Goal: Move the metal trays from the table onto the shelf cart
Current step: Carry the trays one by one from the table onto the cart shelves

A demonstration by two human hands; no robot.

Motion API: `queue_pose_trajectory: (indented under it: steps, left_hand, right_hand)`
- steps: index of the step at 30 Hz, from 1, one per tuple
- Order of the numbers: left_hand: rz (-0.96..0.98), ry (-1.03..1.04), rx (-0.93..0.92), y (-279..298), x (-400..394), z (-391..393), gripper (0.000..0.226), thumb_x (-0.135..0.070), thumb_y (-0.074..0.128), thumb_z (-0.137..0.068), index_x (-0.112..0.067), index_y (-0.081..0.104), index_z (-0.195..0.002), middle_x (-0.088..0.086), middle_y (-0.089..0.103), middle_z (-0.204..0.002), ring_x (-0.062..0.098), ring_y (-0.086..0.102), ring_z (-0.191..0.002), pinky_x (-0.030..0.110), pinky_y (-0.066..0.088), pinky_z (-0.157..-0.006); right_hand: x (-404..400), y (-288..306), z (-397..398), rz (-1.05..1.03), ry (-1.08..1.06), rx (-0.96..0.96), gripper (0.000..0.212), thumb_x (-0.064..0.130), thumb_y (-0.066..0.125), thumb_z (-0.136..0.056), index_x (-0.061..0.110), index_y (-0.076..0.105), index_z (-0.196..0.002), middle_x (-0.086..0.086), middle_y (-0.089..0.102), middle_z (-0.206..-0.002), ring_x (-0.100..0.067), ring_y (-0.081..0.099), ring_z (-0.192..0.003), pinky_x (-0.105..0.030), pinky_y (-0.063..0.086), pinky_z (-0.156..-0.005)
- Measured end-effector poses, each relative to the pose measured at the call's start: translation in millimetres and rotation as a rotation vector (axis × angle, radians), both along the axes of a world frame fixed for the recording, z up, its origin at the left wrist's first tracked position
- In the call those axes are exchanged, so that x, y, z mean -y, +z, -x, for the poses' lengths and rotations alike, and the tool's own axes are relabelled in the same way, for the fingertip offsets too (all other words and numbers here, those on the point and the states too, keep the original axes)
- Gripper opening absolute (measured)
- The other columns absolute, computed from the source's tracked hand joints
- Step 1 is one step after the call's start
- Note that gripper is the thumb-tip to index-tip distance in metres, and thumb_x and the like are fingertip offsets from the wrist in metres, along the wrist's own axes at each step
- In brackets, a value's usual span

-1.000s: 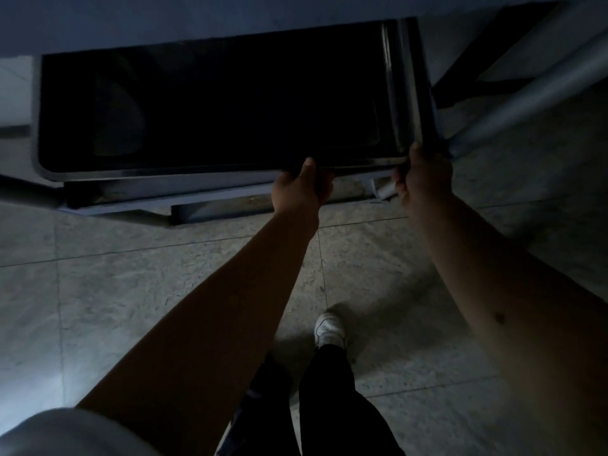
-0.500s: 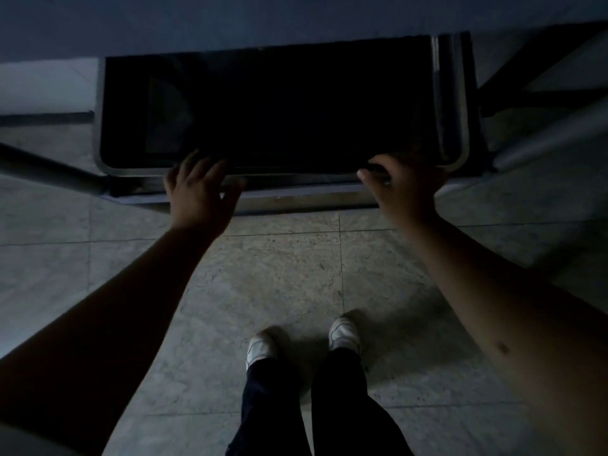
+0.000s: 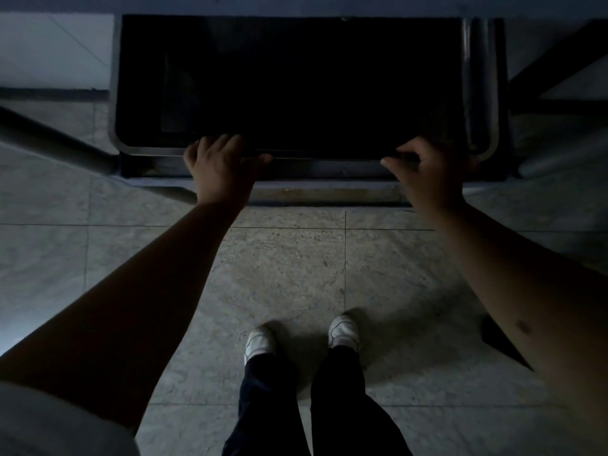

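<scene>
Both on the tray's near rim: left hand (image 3: pixel 221 166) lies with fingers spread fairly straight over the edge, thumb out along it; right hand (image 3: pixel 427 169) has fingers curled onto the rim. Tray (image 3: pixel 138 146) sits flat on the cart's low shelf (image 3: pixel 322 189), under both palms. Arms reach down, well apart, over the floor (image 3: pixel 296 274).
</scene>
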State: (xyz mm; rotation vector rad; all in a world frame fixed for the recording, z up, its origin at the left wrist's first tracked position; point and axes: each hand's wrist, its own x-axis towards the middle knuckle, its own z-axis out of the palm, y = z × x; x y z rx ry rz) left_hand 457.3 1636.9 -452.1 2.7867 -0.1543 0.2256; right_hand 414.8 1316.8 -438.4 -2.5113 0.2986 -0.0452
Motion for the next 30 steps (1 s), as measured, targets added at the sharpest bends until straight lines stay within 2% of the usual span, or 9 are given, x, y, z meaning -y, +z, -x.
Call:
queue_pose_trajectory:
  steps: [4, 7, 9, 11, 13, 17, 20, 24, 30]
  left_hand:
    - [-0.021, -0.022, -0.039, -0.2, -0.5, 2.1, 0.043, -0.057, 0.053, -0.088, -0.016, 0.063, -0.098, 0.008, 0.068, -0.099, 0.035, 0.056, -0.104, 0.049, 0.031, -0.099]
    - [-0.081, -0.054, -0.167, 6.9, 2.5, 2.8, 0.053, -0.061, 0.040, -0.092, -0.020, 0.059, -0.120, 0.010, 0.062, -0.129, 0.037, 0.042, -0.132, 0.056, 0.022, -0.109]
    - [-0.137, -0.059, -0.318, 18.1, 2.5, 7.3, 0.070, -0.067, 0.019, -0.094, -0.024, 0.037, -0.146, 0.006, 0.031, -0.159, 0.032, 0.009, -0.150, 0.054, 0.002, -0.116]
    - [-0.196, -0.114, -0.399, 37.3, 2.6, 19.6, 0.081, -0.074, 0.004, -0.088, -0.028, 0.012, -0.155, 0.004, 0.004, -0.166, 0.028, -0.012, -0.149, 0.051, -0.010, -0.115]
    - [-0.249, -0.210, -0.446, 67.3, 2.3, 40.1, 0.088, -0.081, -0.002, -0.082, -0.032, -0.001, -0.155, 0.004, -0.009, -0.165, 0.026, -0.020, -0.146, 0.052, -0.012, -0.114]
    - [-0.287, -0.247, -0.502, 147.3, -4.3, 87.3, 0.095, -0.088, -0.010, -0.073, -0.037, -0.009, -0.153, 0.005, -0.015, -0.164, 0.025, -0.018, -0.148, 0.056, -0.007, -0.116]
    - [-0.280, -0.212, -0.568, 214.4, -16.4, 121.1, 0.100, -0.090, -0.007, -0.069, -0.037, -0.011, -0.153, 0.006, -0.017, -0.163, 0.028, -0.017, -0.149, 0.058, 0.000, -0.118]
    - [-0.290, -0.188, -0.573, 302.2, -35.4, 156.5, 0.096, -0.088, 0.010, -0.076, -0.037, -0.012, -0.153, 0.007, -0.019, -0.163, 0.030, -0.018, -0.149, 0.060, 0.003, -0.117]
    - [-0.299, -0.174, -0.489, 389.4, -51.3, 185.5, 0.102, -0.092, 0.008, -0.070, -0.036, -0.009, -0.154, 0.006, -0.020, -0.163, 0.030, -0.016, -0.149, 0.060, 0.006, -0.119]
  right_hand:
    - [-3.6, 1.1, 2.2, 0.075, -0.001, 0.018, 0.048, 0.063, 0.051, -0.077, 0.021, 0.066, -0.097, 0.000, 0.069, -0.094, -0.023, 0.060, -0.097, -0.052, 0.045, -0.088]
    - [-8.1, 7.0, 5.3, 0.246, -0.007, -0.051, 0.054, 0.063, 0.049, -0.080, 0.023, 0.063, -0.115, -0.002, 0.061, -0.127, -0.029, 0.046, -0.127, -0.053, 0.035, -0.102]
    - [-15.5, 19.4, 11.0, 0.353, 0.017, -0.146, 0.067, 0.063, 0.053, -0.081, 0.026, 0.046, -0.137, -0.006, 0.037, -0.152, -0.030, 0.023, -0.144, -0.056, 0.024, -0.107]
    - [-27.2, 40.9, 22.5, 0.370, 0.071, -0.275, 0.085, 0.071, 0.051, -0.078, 0.027, 0.027, -0.146, -0.007, 0.015, -0.161, -0.029, 0.008, -0.148, -0.060, 0.018, -0.110]
    - [-41.8, 68.2, 40.0, 0.385, 0.131, -0.375, 0.095, 0.079, 0.044, -0.072, 0.029, 0.018, -0.149, -0.004, 0.003, -0.162, -0.026, -0.001, -0.148, -0.062, 0.014, -0.111]
    - [-69.6, 137.7, 80.1, 0.359, 0.192, -0.466, 0.107, 0.092, 0.023, -0.062, 0.032, 0.010, -0.150, -0.003, -0.008, -0.162, -0.025, -0.008, -0.148, -0.058, 0.008, -0.114]
    - [-86.9, 192.6, 110.9, 0.326, 0.220, -0.495, 0.109, 0.094, 0.023, -0.062, 0.034, 0.005, -0.151, 0.000, -0.014, -0.161, -0.024, -0.013, -0.147, -0.057, 0.000, -0.114]
    - [-103.6, 257.4, 145.9, 0.311, 0.233, -0.499, 0.115, 0.097, 0.021, -0.055, 0.034, 0.004, -0.150, 0.001, -0.016, -0.161, -0.022, -0.015, -0.147, -0.057, 0.000, -0.114]
    - [-123.2, 331.4, 177.6, 0.356, 0.226, -0.455, 0.119, 0.100, 0.017, -0.052, 0.035, -0.002, -0.150, 0.000, -0.014, -0.161, -0.023, -0.013, -0.148, -0.055, -0.002, -0.114]
